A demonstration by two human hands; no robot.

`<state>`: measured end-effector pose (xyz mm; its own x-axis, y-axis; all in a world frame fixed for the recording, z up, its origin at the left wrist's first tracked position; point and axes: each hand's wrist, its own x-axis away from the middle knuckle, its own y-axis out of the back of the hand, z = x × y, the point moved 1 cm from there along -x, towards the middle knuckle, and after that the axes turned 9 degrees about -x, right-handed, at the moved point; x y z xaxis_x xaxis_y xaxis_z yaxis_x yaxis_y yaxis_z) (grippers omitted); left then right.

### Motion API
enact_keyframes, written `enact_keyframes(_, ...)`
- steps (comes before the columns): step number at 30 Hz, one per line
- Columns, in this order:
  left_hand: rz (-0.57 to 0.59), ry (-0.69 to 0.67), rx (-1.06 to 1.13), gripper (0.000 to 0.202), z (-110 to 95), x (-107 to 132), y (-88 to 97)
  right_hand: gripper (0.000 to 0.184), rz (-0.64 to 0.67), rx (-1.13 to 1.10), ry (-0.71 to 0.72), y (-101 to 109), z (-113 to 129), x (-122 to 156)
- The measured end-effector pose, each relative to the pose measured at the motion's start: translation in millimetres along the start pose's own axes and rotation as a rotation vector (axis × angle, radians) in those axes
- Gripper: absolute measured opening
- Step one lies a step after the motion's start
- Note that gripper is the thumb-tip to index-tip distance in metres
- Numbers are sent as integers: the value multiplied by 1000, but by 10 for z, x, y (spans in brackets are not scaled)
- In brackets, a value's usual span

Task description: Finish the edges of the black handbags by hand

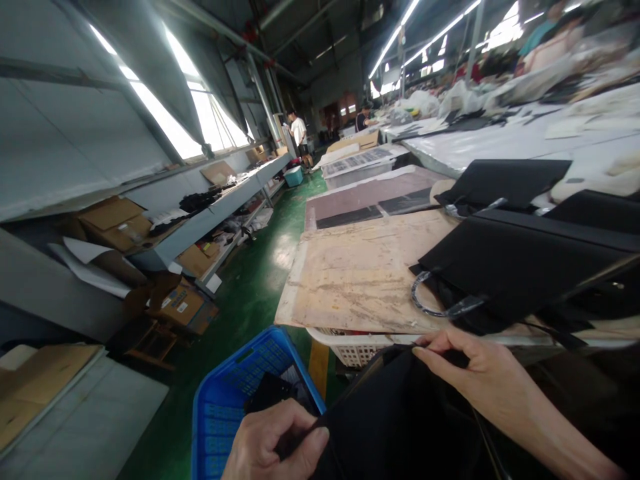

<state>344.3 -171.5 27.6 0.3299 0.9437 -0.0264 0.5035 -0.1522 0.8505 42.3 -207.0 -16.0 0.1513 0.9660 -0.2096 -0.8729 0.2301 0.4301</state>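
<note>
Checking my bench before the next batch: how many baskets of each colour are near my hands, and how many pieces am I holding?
Blue basket: 1
White basket: 1
Black fabric piece, gripped by left hand and right hand: 1
Total: 3

Daylight floods in through the slanted windows (200,113) on the left, blown out to white, and ceiling strip lights (397,41) glare in long streaks. The green floor (277,250) shows a pale sheen. The black fabric (400,420) at the bottom loses nearly all detail. The wide lens bends the edges; the far upper right is smeared and soft.
</note>
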Motion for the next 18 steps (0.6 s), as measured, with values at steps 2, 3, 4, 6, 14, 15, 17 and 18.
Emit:
enact_keyframes(2,81,-8,-93,25,-46,-94,36,26,-17,6,-6,10,-2,10)
enact_keyframes(3,128,-24,-137,25,-85,-145,59,25,-23,11,-15,16,-1,15)
enact_keyframes(4,173,-49,-177,25,-132,-197,85,25,-28,16,-27,23,2,19)
enact_keyframes(6,248,-111,-247,28,-238,-291,132,25,-36,22,-50,38,8,27)
enact_keyframes(14,472,-179,-603,30,-546,-514,145,26,-36,12,-84,55,13,39)
enact_keyframes(15,478,-185,-630,30,-569,-526,135,26,-38,11,-79,51,9,41)
enact_keyframes(17,484,-201,-673,31,-609,-541,116,26,-44,11,-71,43,-1,46)
enact_keyframes(18,491,-215,-693,31,-624,-546,107,26,-46,12,-69,40,-7,49)
